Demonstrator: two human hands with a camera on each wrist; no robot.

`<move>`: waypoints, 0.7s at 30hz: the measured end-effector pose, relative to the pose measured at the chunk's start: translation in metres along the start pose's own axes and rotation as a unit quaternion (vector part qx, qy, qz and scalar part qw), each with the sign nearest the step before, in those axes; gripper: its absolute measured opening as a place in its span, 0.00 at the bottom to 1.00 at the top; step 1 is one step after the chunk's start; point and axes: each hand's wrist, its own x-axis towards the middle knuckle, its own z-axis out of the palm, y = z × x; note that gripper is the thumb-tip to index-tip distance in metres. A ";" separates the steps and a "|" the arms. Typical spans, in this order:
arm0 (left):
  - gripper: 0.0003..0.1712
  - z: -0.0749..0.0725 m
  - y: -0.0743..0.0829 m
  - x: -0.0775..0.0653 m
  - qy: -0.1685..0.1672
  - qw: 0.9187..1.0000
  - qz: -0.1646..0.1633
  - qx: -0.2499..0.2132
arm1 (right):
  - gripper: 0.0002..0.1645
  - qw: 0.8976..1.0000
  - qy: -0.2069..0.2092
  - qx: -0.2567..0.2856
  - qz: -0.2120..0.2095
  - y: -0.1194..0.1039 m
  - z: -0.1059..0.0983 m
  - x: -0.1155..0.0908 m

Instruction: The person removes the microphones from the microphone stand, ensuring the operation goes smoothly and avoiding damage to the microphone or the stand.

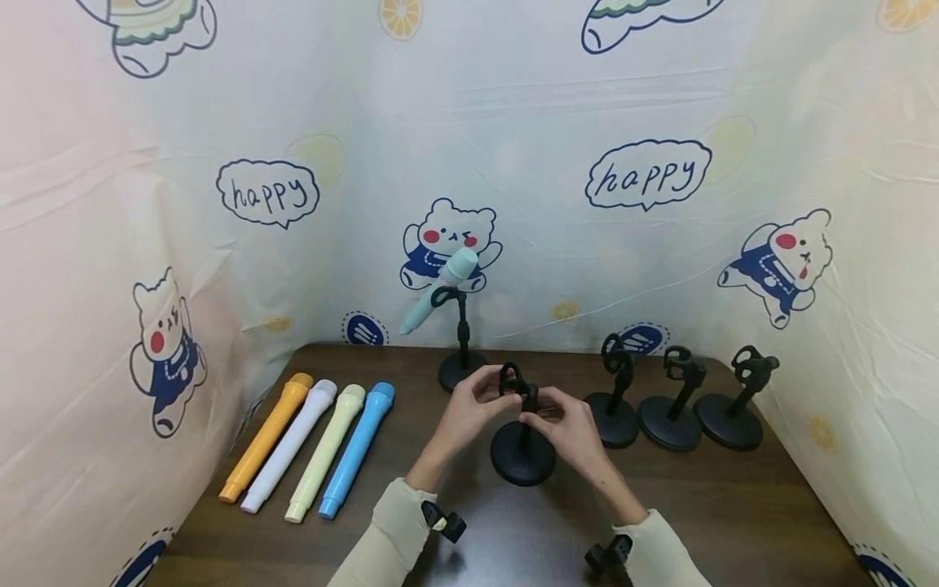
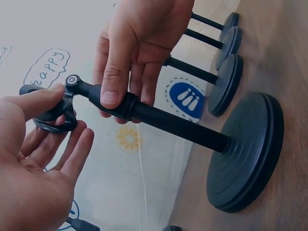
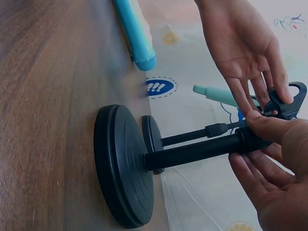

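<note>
A black microphone stand [image 1: 522, 453] with a round base stands upright on the table in front of me. My left hand [image 1: 477, 405] pinches the ring-shaped clip [image 2: 57, 115] at its top between thumb and fingers. Just below the clip's joint, my right hand [image 1: 568, 420] grips the collar [image 2: 114, 102] of the pole, thumb on one side and fingers on the other. Behind it, another black stand [image 1: 462, 368] carries a mint-green toy microphone [image 1: 440, 287], tilted in its clip.
On the left lie an orange microphone [image 1: 266, 438], a white one [image 1: 289, 445], a pale yellow one [image 1: 326, 453] and a blue one [image 1: 357, 450], side by side. Three more black stands, including the rightmost stand [image 1: 729, 421], stand at the right. A printed curtain [image 1: 513, 122] surrounds the table.
</note>
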 end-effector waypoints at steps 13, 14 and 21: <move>0.27 -0.013 0.011 -0.002 -0.048 0.998 -0.033 -0.023 | 0.16 1.000 0.021 0.001 -0.016 -0.002 0.001 -0.005; 0.27 -0.014 0.011 -0.002 -0.050 0.998 -0.035 -0.024 | 0.16 1.000 0.021 0.001 -0.016 -0.002 0.001 -0.005; 0.21 -0.025 0.009 0.000 -0.027 0.999 -0.017 -0.037 | 0.16 0.999 0.028 -0.010 -0.025 -0.002 -0.003 -0.009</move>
